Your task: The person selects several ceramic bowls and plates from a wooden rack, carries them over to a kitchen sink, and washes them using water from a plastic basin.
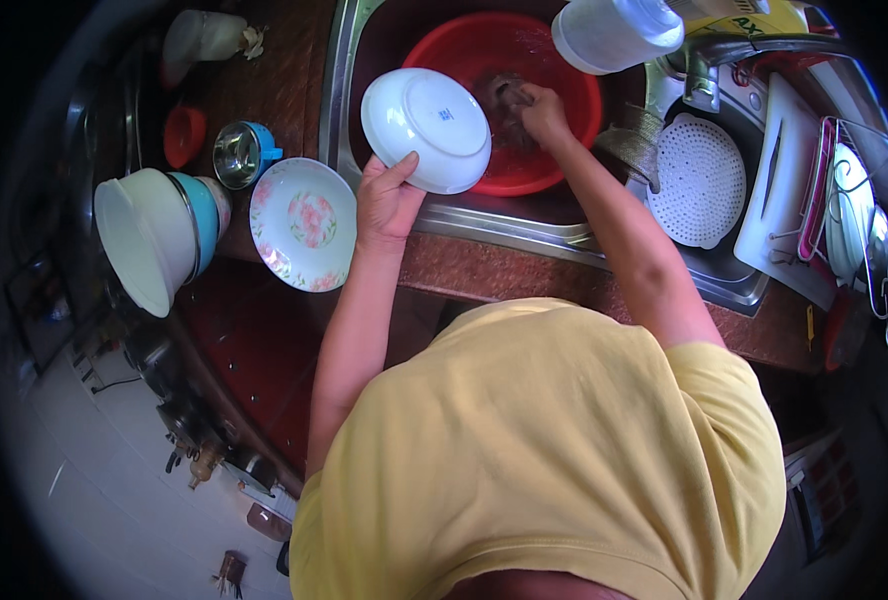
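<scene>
My left hand (393, 196) grips the rim of a white ceramic dish (426, 130), its underside turned up, over the near left edge of a red plastic basin (580, 97). The basin sits in the left bowl of a steel sink (489, 220) and holds water. My right hand (543, 114) reaches into the basin, closed on a dark, wet cloth or scrubber (510, 94); its exact kind is hard to tell. Beside my left wrist, a floral plate (303, 225) lies face up on the counter.
Left on the counter are stacked bowls (143, 232), a blue-handled steel cup (237, 154) and a red cup (184, 136). A faucet (703, 82), a mesh cloth (631, 142), a white perforated strainer (697, 180), a white cutting board (770, 172) and a wire dish rack (856, 202) are at right.
</scene>
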A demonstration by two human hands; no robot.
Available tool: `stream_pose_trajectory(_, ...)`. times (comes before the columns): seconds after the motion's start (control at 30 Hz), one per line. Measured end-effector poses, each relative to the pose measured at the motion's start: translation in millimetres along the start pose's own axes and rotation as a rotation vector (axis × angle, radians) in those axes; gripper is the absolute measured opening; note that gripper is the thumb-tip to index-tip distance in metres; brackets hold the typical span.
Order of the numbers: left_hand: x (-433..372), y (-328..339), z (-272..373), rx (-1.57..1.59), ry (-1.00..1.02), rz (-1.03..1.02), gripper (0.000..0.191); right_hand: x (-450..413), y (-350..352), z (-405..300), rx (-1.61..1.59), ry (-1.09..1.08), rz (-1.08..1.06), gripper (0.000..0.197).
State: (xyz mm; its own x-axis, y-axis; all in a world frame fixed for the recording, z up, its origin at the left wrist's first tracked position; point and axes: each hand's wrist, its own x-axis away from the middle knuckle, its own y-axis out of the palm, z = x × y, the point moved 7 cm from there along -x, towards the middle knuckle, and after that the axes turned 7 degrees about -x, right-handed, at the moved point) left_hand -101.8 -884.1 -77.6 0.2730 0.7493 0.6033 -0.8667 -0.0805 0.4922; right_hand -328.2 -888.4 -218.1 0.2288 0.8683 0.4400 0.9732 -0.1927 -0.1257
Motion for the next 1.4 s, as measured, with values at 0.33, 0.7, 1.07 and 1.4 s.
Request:
stream_pose_trajectory(0.33,-2,28,-31,-0.060,-0.119,-0.066,0.042,54,33,-138,0.240,-0.507,0.149,0.017)
stream_pose_trajectory(0.7,-4,21,-25,-0.046,-0.036,-0.053,0.035,76,14,-105,0.423,-0.299,0.216,0.018)
stream_pose_trajectory(1.07,6,38,-10,-0.199,-0.049,-0.174,0.032,27,13,-138,0.305,-0.495,0.350,0.020)
stream_pose_trajectory(1.4,2,27,-3,-0.174,-0.038,-0.096,0.028,93,37,-163,0.198,-0.506,0.177,0.019)
